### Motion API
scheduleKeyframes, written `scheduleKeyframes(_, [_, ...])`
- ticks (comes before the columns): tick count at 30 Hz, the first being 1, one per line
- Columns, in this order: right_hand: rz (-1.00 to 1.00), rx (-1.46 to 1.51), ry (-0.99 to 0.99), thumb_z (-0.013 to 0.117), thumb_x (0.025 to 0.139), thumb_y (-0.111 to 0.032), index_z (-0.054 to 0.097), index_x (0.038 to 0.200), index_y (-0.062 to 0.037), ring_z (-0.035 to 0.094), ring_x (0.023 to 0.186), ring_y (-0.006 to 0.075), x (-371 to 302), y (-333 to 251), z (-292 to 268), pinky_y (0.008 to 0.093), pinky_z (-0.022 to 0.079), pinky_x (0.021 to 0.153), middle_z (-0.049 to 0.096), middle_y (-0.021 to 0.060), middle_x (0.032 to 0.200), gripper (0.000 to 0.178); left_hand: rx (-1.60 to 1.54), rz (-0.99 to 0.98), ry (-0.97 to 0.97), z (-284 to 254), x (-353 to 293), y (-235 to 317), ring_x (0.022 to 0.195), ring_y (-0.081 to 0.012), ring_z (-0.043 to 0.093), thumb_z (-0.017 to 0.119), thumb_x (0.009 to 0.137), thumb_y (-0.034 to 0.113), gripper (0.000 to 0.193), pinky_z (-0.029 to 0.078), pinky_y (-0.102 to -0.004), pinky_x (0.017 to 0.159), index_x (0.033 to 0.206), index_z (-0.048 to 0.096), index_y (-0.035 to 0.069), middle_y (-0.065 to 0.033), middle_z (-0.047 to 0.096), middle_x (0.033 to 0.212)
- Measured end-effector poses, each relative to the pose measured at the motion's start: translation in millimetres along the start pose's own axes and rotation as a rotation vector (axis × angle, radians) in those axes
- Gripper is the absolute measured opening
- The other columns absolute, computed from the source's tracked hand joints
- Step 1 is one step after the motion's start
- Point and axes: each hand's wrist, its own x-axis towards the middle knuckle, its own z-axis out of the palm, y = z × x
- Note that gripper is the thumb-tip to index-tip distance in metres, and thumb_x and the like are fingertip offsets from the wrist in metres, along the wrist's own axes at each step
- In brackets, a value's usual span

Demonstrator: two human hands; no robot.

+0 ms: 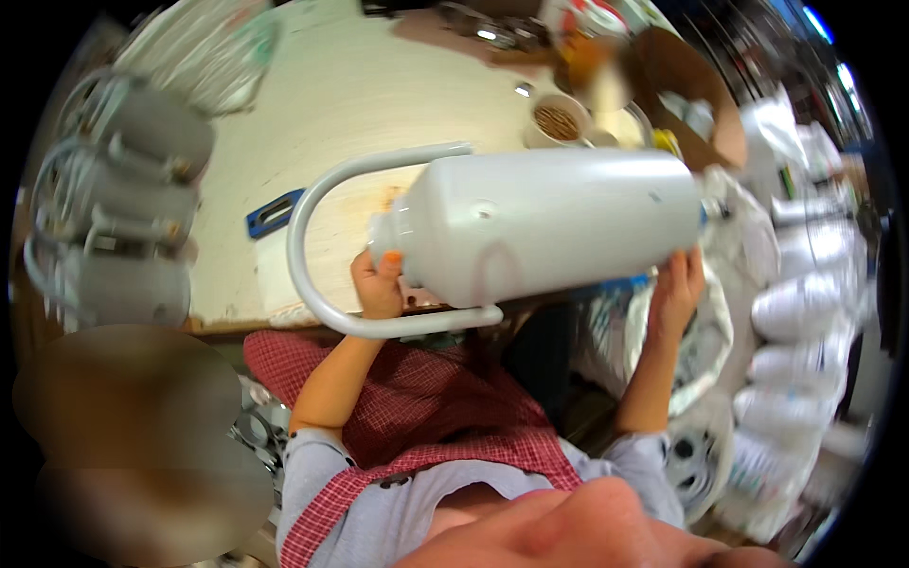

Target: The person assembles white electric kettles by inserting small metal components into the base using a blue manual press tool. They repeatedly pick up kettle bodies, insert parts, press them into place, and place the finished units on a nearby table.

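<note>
Head view: grey canister lies between left grip and right grip.

And there's the pale worktable, spreading wide! Off beyond the worktable's far right corner, bluish-white lights glow.

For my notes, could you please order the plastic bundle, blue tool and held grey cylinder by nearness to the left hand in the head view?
1. Grey cylinder: touching the left hand.
2. Blue tool: leftward.
3. Plastic bundle: upper left.
</note>
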Motion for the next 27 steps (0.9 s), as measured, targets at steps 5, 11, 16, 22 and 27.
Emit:
scheduleKeyframes(5, [0.128,-0.191,-0.073,0.066,0.092,-0.018,0.056,0.126,0.0016,0.061,0.095,0.0139,-13.4,6.9,-14.9,0.0286,0.047,0.087,0.066,0.0048,0.104,0.041,-0.089,-0.057,0.096,-69.8,16.0,-71.0,0.077,-0.0158,0.058,0.046,0.091,0.025,0.025,0.050,-0.0341,0.069,0.077,0.056,0.008,-0.0058,0.062,0.081])
scheduleKeyframes(11, [-0.173,-0.676,0.103,0.066,0.083,-0.005,0.068,0.105,-0.0014,0.066,0.087,0.0173,-24.5,50.2,-147.6,0.0286,0.052,0.077,0.068,0.0103,0.092,0.022,-0.232,-0.158,-0.106,-29.1,19.2,-8.7,0.115,-0.0255,0.057,0.049,0.097,0.049,0.063,0.045,-0.0407,0.101,0.129,0.049,-0.005,-0.0151,0.058,0.127])
scheduleKeyframes(16, [0.247,-1.361,-0.297,0.069,0.081,-0.026,0.068,0.107,-0.0043,0.066,0.094,0.0340,-21.9,113.8,-256.5,0.0417,0.053,0.082,0.069,0.0165,0.100,0.034,-0.208,-0.144,-0.071,-44.9,30.7,-18.5,0.115,-0.0252,0.057,0.049,0.096,0.052,0.067,0.046,-0.0397,0.099,0.132,0.047,-0.005,-0.0144,0.058,0.127])
scheduleKeyframes(22, [0.328,-1.554,-0.564,0.071,0.071,-0.025,0.070,0.092,-0.0010,0.066,0.094,0.0387,-4.5,199.2,-238.0,0.0449,0.052,0.084,0.068,0.0221,0.092,0.032,-0.176,-0.146,-0.025,-36.6,27.4,-8.1,0.113,-0.0245,0.058,0.049,0.096,0.051,0.065,0.048,-0.0390,0.097,0.131,0.048,-0.004,-0.0144,0.058,0.126])
scheduleKeyframes(27, [-0.154,-1.494,-0.323,0.063,0.071,-0.010,0.063,0.105,-0.0042,0.062,0.092,0.0373,-31.6,78.0,-295.9,0.0471,0.051,0.080,0.063,0.0166,0.098,0.035,-0.157,-0.131,-0.034,-44.7,30.4,-16.5,0.114,-0.0251,0.058,0.048,0.097,0.051,0.065,0.048,-0.0387,0.097,0.131,0.048,-0.004,-0.0147,0.058,0.126])
